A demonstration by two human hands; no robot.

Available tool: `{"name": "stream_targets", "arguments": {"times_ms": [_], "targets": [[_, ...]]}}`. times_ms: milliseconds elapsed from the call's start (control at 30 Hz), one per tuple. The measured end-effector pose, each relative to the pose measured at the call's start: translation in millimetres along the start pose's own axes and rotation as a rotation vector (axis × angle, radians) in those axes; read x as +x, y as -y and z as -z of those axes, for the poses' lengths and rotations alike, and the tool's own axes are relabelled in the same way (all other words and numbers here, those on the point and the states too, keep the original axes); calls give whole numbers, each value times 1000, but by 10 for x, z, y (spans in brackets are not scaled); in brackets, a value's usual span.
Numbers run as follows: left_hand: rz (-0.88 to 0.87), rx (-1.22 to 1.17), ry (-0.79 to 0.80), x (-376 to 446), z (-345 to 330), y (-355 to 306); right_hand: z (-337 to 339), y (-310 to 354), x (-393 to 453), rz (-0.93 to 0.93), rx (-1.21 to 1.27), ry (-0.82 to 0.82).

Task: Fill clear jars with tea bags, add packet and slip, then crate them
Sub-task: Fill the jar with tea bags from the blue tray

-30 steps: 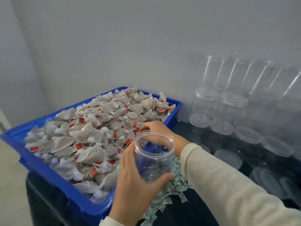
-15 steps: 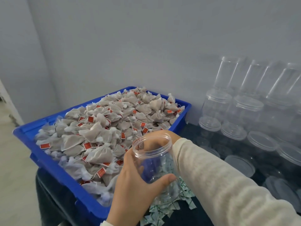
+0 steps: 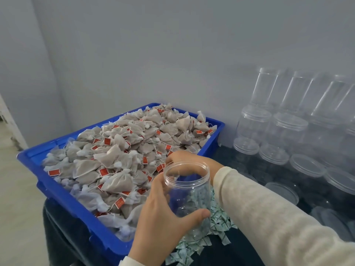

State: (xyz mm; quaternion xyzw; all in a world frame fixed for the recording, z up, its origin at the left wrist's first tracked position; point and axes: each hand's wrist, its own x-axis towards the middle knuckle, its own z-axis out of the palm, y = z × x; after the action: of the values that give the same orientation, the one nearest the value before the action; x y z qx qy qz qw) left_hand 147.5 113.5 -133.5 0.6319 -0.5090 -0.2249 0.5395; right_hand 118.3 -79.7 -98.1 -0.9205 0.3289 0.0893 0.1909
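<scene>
From my head view the light is soft, cool and even, with no hard shadows; the grey wall (image 3: 172, 45) shades off dimmer toward the left corner. I get faint highlights on the stacked clear jars (image 3: 288, 120) at right, which look hazy and smeared. The wide lens bends the edges, and the near sleeve (image 3: 269, 217) is slightly soft.

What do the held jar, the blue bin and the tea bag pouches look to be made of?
Jar: clear, glossy plastic, probably; the packets behind show through it. Blue bin: moulded plastic with a slight sheen and a ribbed rim. Tea bags: matte, fine mesh or nonwoven fabric, apparently, with small red tags.
</scene>
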Motion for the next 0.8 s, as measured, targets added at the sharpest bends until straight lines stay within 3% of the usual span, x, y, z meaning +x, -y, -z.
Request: {"name": "stream_targets", "arguments": {"times_ms": [167,300,533,800], "targets": [[-14,48,33,12,1,-17,244,-95,-298,25,463,-255],[-6,64,79,53,-2,-5,529,-129,-568,11,773,-327],[-29,75,126,168,-62,-32,914,-74,-1071,1,636,-521],[-42,75,110,216,-119,22,876,-20,-1437,97,748,-407]]}}
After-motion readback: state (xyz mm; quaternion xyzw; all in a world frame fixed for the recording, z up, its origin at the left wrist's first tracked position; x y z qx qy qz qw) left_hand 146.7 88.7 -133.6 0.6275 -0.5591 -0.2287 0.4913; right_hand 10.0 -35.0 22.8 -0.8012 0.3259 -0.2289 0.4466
